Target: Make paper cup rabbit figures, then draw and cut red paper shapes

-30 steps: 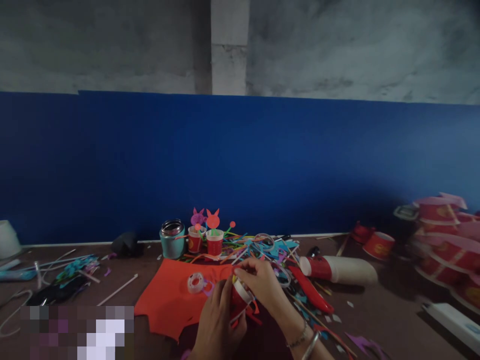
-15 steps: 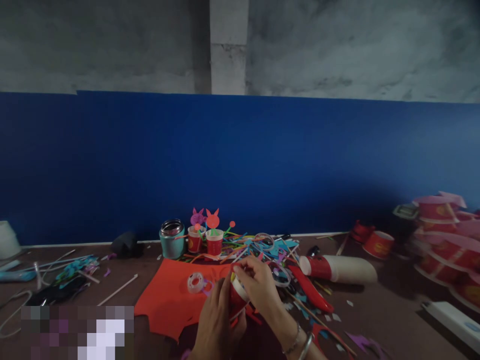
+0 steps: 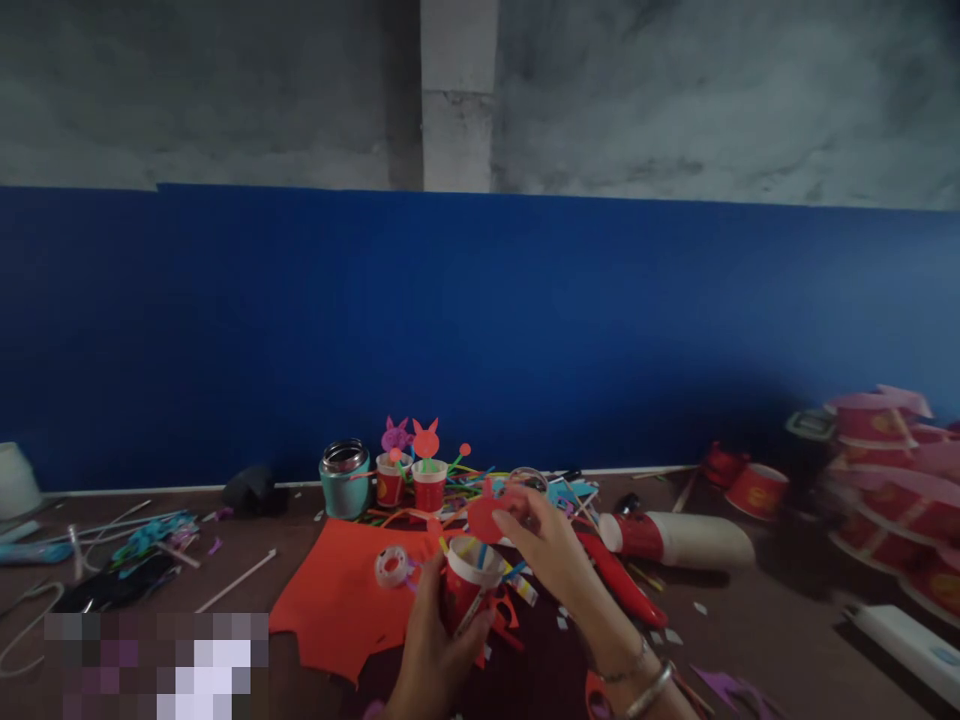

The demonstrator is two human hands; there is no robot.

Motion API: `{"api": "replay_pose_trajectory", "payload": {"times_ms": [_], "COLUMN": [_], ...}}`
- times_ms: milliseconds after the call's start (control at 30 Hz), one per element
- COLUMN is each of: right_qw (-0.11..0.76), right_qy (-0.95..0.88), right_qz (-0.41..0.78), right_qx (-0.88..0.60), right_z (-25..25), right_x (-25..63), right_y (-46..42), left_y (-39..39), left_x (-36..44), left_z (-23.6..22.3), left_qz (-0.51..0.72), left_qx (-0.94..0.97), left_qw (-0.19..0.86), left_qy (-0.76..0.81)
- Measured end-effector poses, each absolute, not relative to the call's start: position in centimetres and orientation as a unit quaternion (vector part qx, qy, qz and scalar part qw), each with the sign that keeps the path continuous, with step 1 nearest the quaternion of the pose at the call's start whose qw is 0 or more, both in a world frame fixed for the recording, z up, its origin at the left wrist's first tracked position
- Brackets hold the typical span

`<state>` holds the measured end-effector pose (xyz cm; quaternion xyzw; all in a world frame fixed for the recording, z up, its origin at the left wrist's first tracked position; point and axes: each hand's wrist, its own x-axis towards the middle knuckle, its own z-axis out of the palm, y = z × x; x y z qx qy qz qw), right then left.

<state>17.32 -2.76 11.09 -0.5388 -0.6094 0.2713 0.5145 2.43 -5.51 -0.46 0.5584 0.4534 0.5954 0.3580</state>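
My left hand (image 3: 433, 645) is wrapped round a red-and-white paper cup (image 3: 474, 582), held nearly upright over the table. Yellow and blue sticks, perhaps straws, poke out of its rim. Just above the cup, my right hand (image 3: 547, 550) pinches a red paper cutout (image 3: 484, 518), roundish with a pointed top. Behind them stand two finished-looking cups; the nearer cup (image 3: 429, 490) carries a red eared paper head (image 3: 426, 443) and green stems. Beneath my left hand's side lies a sheet of red paper (image 3: 337, 590), with a roll of clear tape (image 3: 391, 567) on it.
A teal metal jar (image 3: 346, 482) stands at the back, beside a heap of coloured sticks and scraps. On the right are a stack of paper cups (image 3: 671, 540) lying sideways, a red cup (image 3: 757, 490), piled red-and-pink cup pieces (image 3: 874, 480) and a white box-like object (image 3: 911, 640).
The cup has turned from tilted to nearly upright, showing its opening and the sticks. My right hand has come off the cup's rim, slightly up and right, with the red cutout now visible in it.
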Motion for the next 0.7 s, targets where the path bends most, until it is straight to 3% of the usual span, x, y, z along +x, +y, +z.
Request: {"api": "replay_pose_trajectory", "payload": {"times_ms": [133, 333, 467, 567, 700], "right_qw": [0.466, 0.453, 0.493, 0.532, 0.517], "right_qy": [-0.627, -0.612, -0.583, -0.565, -0.593], "right_qz": [0.323, 0.364, 0.435, 0.402, 0.348], "right_qx": [-0.534, -0.537, -0.477, -0.486, -0.51], "right_z": [9.9, 9.8, 10.2, 10.1, 9.6], "right_x": [17.1, 17.3, 17.4, 17.7, 18.2], "right_y": [-2.1, -2.0, -2.0, -1.6, -1.3], "left_y": [-5.8, -6.3, -6.0, -5.4, -5.0], "left_x": [2.8, 3.1, 3.0, 2.7, 2.7], "left_z": [-1.2, -1.5, -0.9, -0.6, 0.0], "left_qz": [0.592, 0.557, 0.573, 0.596, 0.642], "left_qx": [0.511, 0.511, 0.46, 0.43, 0.321], "left_qw": [0.46, 0.523, 0.57, 0.553, 0.579], "left_qy": [0.42, 0.394, 0.369, 0.393, 0.387]}}
